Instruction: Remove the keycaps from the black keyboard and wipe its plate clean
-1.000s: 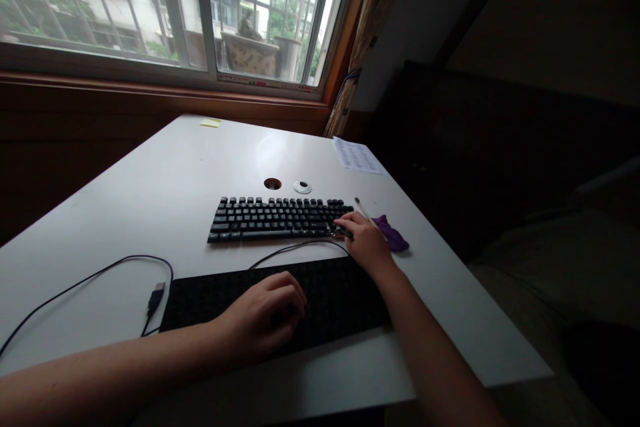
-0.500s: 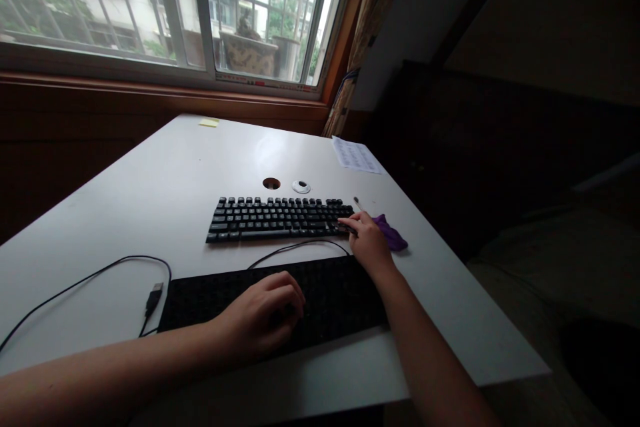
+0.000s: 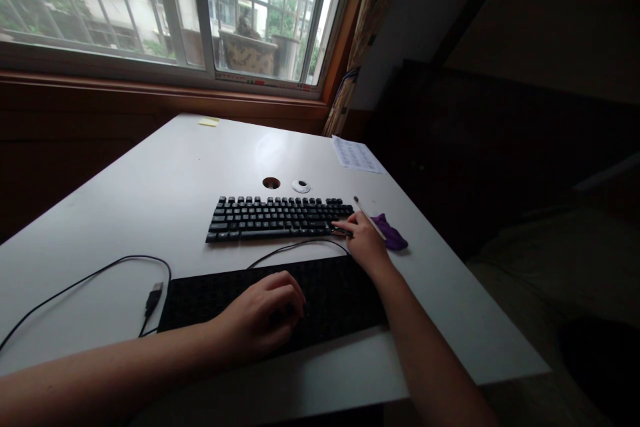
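Note:
My right hand is closed around a small dark tool with a thin tip; its exact kind I cannot make out. The tip is at the lower right keys of a black keyboard with raised keycaps in rows. Nearer to me lies a wider, flat black keyboard, its surface too dark to read. Over its middle my left hand rests with fingers curled in, and whatever they may hold is hidden. Beside my right hand a thin pale-handled brush lies partly on a purple cloth.
A black cable with a USB plug lies left of the near keyboard. Behind the far keyboard are a round desk hole and a white ring-shaped cover. A printed sheet and yellow sticky notes lie at the white desk's far side.
My right hand has shifted slightly left and down with the dark tool, uncovering more of the brush handle. My left hand stays in place.

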Tool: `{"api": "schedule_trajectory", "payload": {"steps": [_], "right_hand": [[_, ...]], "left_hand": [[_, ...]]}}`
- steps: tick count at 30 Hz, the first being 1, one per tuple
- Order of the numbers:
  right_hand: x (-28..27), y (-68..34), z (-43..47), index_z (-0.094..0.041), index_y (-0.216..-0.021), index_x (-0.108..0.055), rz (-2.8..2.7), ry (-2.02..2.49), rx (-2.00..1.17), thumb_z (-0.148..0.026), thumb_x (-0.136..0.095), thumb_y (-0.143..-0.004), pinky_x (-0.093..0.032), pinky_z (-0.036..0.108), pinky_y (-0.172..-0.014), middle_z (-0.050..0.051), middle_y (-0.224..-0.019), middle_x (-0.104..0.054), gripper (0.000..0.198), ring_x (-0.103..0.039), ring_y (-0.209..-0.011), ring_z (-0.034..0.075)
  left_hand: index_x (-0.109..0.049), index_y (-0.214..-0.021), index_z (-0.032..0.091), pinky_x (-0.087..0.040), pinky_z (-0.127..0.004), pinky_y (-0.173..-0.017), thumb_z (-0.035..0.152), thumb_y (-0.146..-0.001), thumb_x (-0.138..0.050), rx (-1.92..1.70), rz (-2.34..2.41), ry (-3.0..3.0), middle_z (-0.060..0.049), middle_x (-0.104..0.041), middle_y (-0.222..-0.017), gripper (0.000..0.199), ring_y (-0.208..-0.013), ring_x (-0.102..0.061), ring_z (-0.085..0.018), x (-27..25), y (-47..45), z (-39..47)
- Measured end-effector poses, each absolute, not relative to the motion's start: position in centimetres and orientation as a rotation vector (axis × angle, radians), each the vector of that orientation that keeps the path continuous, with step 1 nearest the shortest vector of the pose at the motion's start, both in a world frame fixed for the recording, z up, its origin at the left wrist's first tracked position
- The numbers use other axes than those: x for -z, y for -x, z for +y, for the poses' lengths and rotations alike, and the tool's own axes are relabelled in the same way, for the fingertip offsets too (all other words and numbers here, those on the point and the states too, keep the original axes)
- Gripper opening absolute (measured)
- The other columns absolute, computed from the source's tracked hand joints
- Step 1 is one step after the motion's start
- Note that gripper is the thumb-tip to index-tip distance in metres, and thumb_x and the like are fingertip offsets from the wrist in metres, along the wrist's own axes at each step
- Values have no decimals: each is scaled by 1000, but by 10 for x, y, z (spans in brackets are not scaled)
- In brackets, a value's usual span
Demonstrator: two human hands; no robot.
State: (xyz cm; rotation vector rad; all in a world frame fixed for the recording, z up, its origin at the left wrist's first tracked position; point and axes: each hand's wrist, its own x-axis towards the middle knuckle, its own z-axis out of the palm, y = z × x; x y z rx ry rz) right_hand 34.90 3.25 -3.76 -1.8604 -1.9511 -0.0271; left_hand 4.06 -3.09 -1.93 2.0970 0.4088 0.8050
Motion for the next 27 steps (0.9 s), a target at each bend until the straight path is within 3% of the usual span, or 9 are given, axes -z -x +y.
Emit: {"api": "schedule_trajectory", "payload": {"steps": [12, 27], "right_hand": [[39, -356, 34, -26, -118, -77, -1922, 1814, 42, 1, -55, -81, -55, 32, -90, 6, -104, -57, 51, -62, -93, 19], [36, -371, 21, -26, -106, -81, -1895, 1760, 59, -5, -60, -81, -57, 35, -88, 5, -102, -58, 39, -64, -89, 20]], "left_hand": [[-62, -91, 16, -53, -28, -79, 1, -80, -55, -803, 400, -2091, -9, -63, -102, 20, -94, -63, -19, 21, -40, -31], [-62, -92, 16, -53, -27, -77, 1, -81, -55, -817, 403, -2084, -8, -63, -101, 20, -93, -62, -19, 20, -41, -31]]}}
